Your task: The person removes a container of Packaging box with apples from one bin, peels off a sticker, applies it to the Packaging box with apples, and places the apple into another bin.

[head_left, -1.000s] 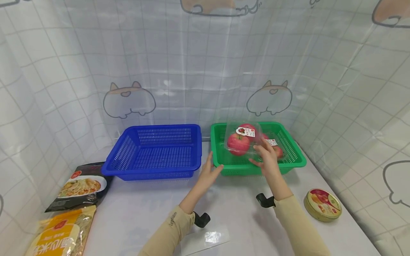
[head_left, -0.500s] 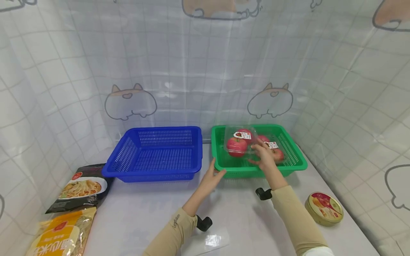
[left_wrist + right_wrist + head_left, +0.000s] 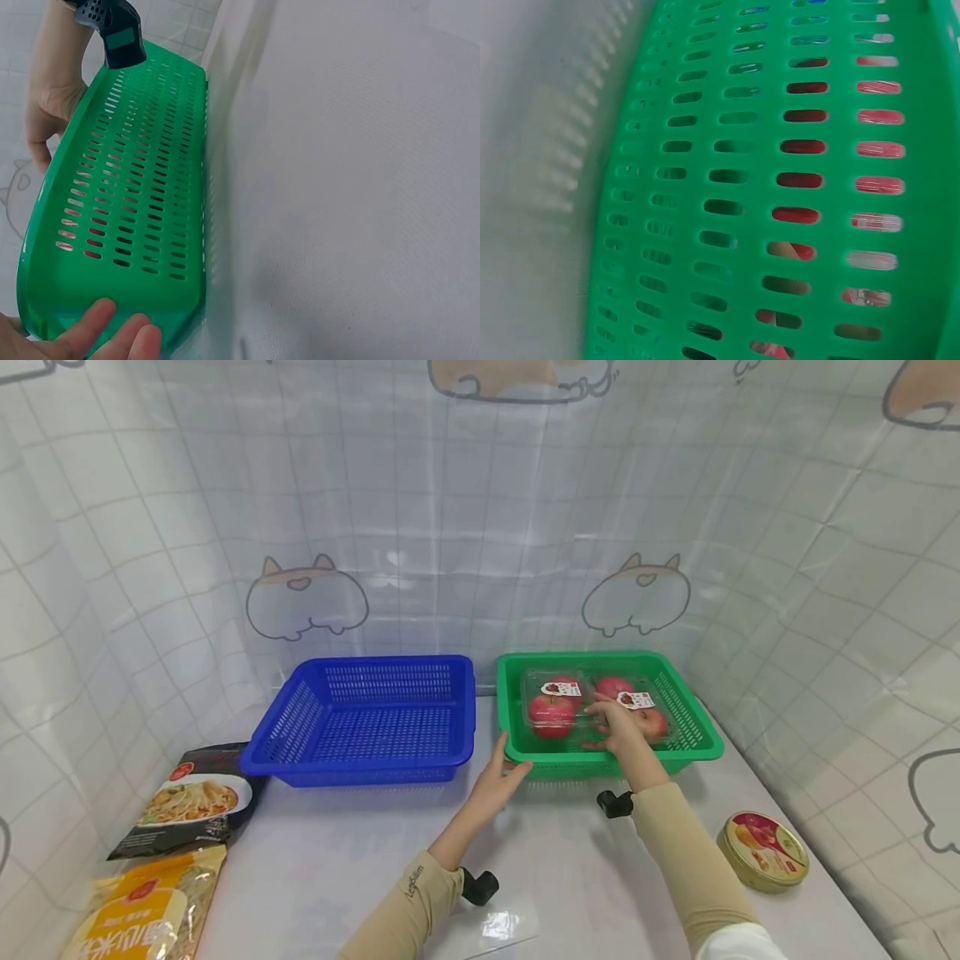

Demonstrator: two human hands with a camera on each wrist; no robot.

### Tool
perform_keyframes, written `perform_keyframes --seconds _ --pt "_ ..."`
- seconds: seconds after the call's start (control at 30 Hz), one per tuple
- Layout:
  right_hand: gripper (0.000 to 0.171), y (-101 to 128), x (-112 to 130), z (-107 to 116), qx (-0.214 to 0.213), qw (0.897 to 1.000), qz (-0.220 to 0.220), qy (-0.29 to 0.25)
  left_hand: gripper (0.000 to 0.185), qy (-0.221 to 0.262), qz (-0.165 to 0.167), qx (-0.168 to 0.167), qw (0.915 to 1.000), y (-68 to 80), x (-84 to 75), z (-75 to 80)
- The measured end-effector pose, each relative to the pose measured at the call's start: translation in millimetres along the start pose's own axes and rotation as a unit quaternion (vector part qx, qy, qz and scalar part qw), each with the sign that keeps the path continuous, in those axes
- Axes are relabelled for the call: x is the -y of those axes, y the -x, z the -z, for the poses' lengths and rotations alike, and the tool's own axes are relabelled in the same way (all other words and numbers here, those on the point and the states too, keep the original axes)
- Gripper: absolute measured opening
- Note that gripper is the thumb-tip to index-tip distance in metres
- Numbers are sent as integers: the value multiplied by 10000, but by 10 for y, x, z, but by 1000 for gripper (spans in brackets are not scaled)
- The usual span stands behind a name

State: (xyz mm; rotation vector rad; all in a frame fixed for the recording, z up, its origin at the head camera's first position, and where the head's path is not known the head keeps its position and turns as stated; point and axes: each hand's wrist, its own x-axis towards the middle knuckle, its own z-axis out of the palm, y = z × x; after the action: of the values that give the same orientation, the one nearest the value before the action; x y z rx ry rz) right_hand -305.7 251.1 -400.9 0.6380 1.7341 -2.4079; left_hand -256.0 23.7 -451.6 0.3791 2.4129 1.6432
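Note:
My right hand (image 3: pixel 621 731) reaches over the front rim of the green basket (image 3: pixel 555 758) and grips the right edge of a clear plastic box of apples (image 3: pixel 553 714). That box lies low in the basket's left half, with a white label on its lid. Beside it a second box of apples (image 3: pixel 651 723) fills the right half, partly behind my fingers. My left hand (image 3: pixel 491 783) holds the basket's near left corner, its fingers (image 3: pixel 94 319) against the outer wall. In the right wrist view only the slotted wall and red fruit behind it show, not the hand.
A blue basket (image 3: pixel 356 768) stands left of the green one. A black noodle packet (image 3: pixel 191 797) and a yellow bag (image 3: pixel 142 910) lie at the far left. Front right is a round tin (image 3: pixel 763 852). A clear flat sheet (image 3: pixel 487 928) lies near the front edge.
The left box of apples has come down from above the green basket into it, with my right hand lowering along. My left hand stays at the basket's corner.

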Motion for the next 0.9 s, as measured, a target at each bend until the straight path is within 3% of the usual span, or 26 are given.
perform_keyframes --seconds 0.33,0.43,0.6,0.73,0.9 --pt "68 37 2 -2 359 9985 -85 416 78 -24 37 136 9999 22 17 4" --pt "68 13 19 -25 267 9980 -117 566 77 -37 22 147 9999 12 13 6" --pt "69 -280 -104 81 131 9934 57 1139 77 -65 55 159 9998 -2 18 9" --pt "69 -552 -210 246 301 9898 269 1363 78 -87 56 169 9998 -6 21 12" --pt "68 -287 -124 46 29 9838 32 1790 78 -72 54 182 9998 -5 32 10"
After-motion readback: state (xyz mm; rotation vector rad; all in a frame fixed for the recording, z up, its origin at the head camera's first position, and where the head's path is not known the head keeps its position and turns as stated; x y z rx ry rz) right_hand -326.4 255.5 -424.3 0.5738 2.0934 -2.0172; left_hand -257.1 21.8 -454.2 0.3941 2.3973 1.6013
